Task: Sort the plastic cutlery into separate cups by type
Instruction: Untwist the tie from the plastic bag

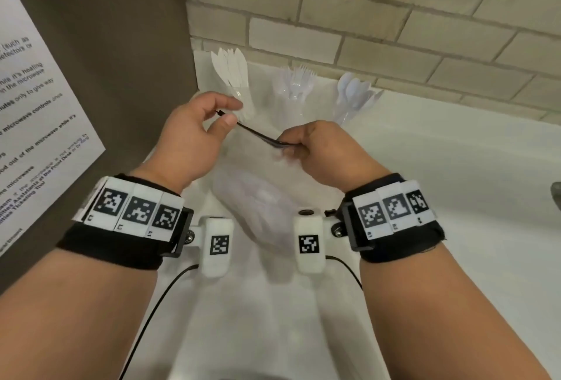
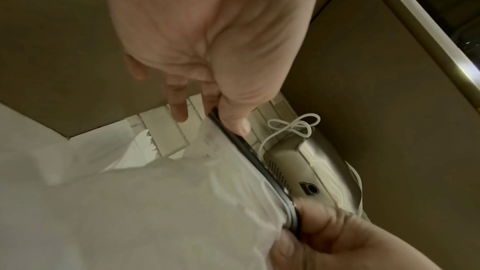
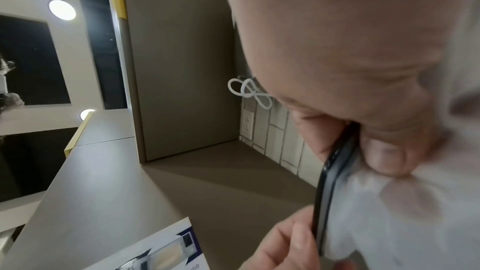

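Observation:
A thin black piece of cutlery (image 1: 258, 135) is held in the air between both hands; its type is hidden by the fingers. My left hand (image 1: 227, 112) pinches its far-left end between thumb and forefinger. My right hand (image 1: 290, 146) grips the other end in curled fingers. The left wrist view shows the black piece (image 2: 249, 155) edge-on under the left thumb. It runs down from the right fingers in the right wrist view as a dark strip (image 3: 328, 188). Behind the hands stand three clear cups: white knives (image 1: 233, 73), white forks (image 1: 297, 82), white spoons (image 1: 353, 92).
A translucent plastic bag (image 1: 258, 206) lies on the white counter (image 1: 455, 197) under the hands. A brown cabinet panel (image 1: 121, 61) with a printed notice (image 1: 36, 106) stands at the left. A tiled wall (image 1: 364, 15) is behind the cups. A looped white cable (image 2: 293, 124) hangs near a beige device (image 2: 303, 163).

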Demonstrator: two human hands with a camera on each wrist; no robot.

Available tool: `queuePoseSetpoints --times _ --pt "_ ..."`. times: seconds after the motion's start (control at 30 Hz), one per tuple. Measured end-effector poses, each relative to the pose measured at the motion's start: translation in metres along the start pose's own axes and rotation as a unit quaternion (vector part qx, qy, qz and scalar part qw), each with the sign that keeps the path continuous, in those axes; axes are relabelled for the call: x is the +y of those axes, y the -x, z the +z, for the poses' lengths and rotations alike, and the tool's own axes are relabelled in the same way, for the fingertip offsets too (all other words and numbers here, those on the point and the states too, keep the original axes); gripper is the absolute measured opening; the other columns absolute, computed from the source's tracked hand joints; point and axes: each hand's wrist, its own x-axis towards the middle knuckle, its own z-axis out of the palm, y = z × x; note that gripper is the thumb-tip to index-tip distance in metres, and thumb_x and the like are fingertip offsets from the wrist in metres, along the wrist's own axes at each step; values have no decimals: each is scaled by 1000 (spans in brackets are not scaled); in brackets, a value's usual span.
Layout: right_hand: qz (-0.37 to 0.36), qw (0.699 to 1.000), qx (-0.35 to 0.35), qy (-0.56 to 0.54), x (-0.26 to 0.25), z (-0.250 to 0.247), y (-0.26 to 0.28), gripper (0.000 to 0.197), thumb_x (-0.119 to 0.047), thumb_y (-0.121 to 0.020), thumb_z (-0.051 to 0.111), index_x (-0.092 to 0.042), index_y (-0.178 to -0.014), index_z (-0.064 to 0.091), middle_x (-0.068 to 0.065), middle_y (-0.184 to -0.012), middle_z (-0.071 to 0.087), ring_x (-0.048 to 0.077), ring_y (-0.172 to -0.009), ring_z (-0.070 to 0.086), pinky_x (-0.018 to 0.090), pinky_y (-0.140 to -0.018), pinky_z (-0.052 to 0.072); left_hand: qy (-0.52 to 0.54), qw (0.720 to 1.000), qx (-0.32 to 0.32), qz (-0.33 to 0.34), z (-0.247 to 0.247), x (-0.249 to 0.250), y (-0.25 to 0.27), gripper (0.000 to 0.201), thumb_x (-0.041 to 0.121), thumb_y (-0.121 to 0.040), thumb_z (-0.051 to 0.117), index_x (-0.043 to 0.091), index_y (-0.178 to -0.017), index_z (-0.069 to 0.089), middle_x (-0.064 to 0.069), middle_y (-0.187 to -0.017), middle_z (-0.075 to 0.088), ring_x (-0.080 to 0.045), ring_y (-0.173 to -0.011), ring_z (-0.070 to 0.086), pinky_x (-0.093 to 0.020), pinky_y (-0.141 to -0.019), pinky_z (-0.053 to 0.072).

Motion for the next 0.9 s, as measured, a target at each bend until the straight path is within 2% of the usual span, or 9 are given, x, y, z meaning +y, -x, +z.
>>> queuePoseSetpoints --times 0.07,0.13,0.23,0.33,0.43,0.6,0.73,0.8,0.9 --pt "12 1000 19 -2 3 -9 -2 25 -10 -95 53 -17 -108 73 4 -99 72 20 -90 63 25 -83 47 -6 1000 -4 2 -2 3 0 16 20 -91 62 33 -99 66 10 -109 64 -8 -110 55 -26 -98 41" --pt "22 999 50 4 6 -16 -5 23 -14 -95 56 -18 -112 72 2 -104 72 19 -96 63 22 -85 45 -13 1000 5 3 -3 5 0 15 16 -88 65 29 -96 68 10 -98 65 -8 -95 58 -21 -88 44" --pt "29 995 88 -38 4 -19 -8 20 -20 -91 63 -21 -109 71 -3 -103 71 14 -97 63 23 -87 46 25 998 49 -13 -2 8 2 13 14 -84 70 25 -89 67 10 -82 67 1 -71 59 -11 -73 49" --pt "-4 988 112 -111 -13 -10 -12 19 -32 -87 68 -25 -104 71 -6 -92 70 9 -88 64 32 -88 52 64 995 69 -22 1 12 3 16 17 -78 77 25 -82 64 10 -71 67 5 -59 59 -11 -65 48" --pt "-50 979 167 -107 -30 4 -17 23 -41 -86 66 -30 -105 71 -12 -84 63 3 -75 57 37 -83 53 68 995 66 -16 3 20 6 20 20 -75 80 24 -77 60 11 -60 66 6 -54 59 -9 -60 47" --pt "-85 965 232 -89 -43 13 -24 15 -37 -85 64 -30 -95 73 -12 -80 58 12 -78 59 49 -82 49 44 996 72 -11 -1 22 7 15 12 -79 77 11 -81 61 -2 -66 66 6 -52 60 -8 -55 45" --pt "-72 972 223 12 -39 11 -26 10 -28 -92 59 -24 -92 68 -7 -92 57 19 -90 58 41 -88 40 13 996 87 -21 -4 18 6 15 19 -77 77 24 -72 63 -2 -69 68 -12 -62 62 -24 -64 50" --pt "-42 974 217 56 -29 4 -21 10 -24 -93 55 -23 -94 65 -5 -98 56 20 -97 56 40 -88 36 10 992 125 -29 -10 17 4 18 18 -81 73 26 -72 60 0 -69 66 -10 -59 64 -23 -62 50" --pt "39 974 191 112 0 -16 -5 12 -18 -93 56 -25 -97 65 -3 -107 58 24 -108 52 42 -89 33 63 977 187 -77 -21 16 0 26 14 -90 62 31 -74 50 3 -77 62 -5 -54 68 -23 -48 47"
